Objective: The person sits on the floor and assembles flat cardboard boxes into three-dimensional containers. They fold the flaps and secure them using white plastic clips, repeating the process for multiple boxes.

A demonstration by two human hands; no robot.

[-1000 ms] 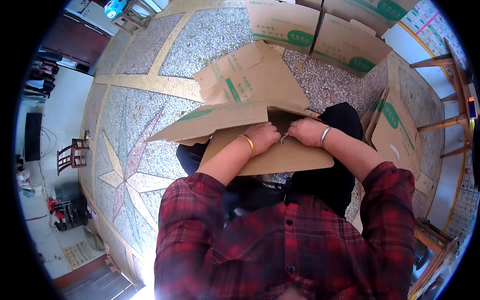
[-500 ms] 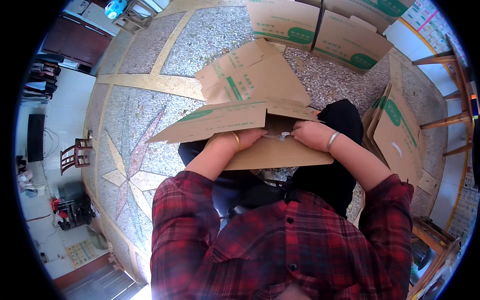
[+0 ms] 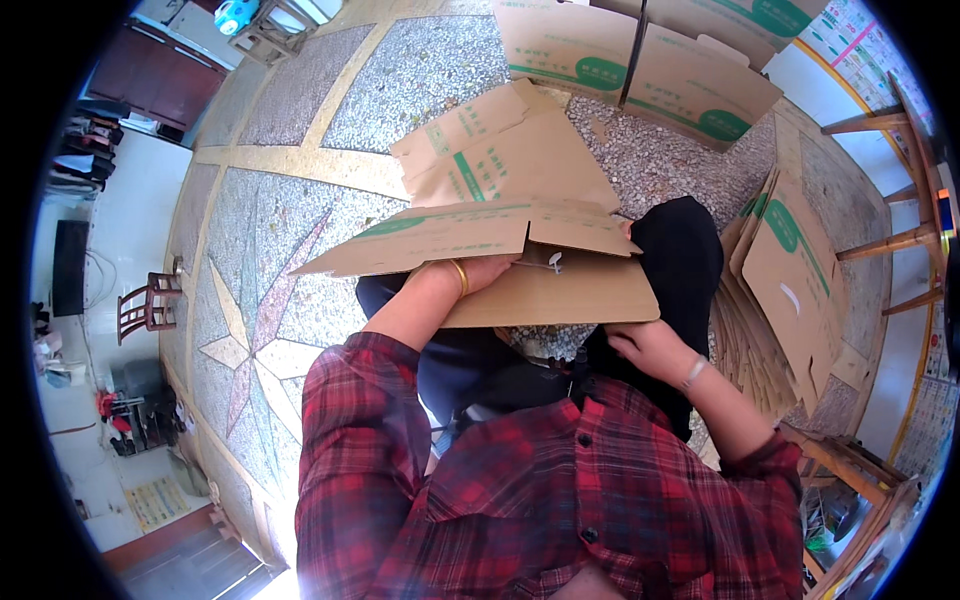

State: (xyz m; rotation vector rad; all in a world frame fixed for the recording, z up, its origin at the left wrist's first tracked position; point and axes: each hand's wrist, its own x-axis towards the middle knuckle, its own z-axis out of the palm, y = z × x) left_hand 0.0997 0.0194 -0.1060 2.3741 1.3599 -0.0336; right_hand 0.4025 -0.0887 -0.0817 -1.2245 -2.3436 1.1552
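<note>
A folded brown cardboard box (image 3: 560, 295) with green print lies across my lap, its upper flap (image 3: 440, 240) raised and split at a slit. My left hand (image 3: 485, 272) reaches in under that flap, its fingers closed at one end of a thin white plastic strap (image 3: 540, 265). The strap's other end, a small white tab, sticks up from the cardboard; the fingertips are partly hidden by the flap. My right hand (image 3: 648, 345) is at the lower right corner of the box, above my right thigh. Its thumb shows, but the other fingers are mostly hidden under the cardboard edge.
Another flat cardboard sheet (image 3: 530, 150) lies on the floor ahead. Larger boxes (image 3: 690, 85) stand at the far right. To my right leans a stack of flattened boxes (image 3: 790, 270), beside a wooden stool (image 3: 890, 240). A small wooden chair (image 3: 150, 305) stands far left.
My right hand has left the white tab inside the fold and moved down to the box's near right corner. The front right flap has tilted lower. My left hand has barely moved.
</note>
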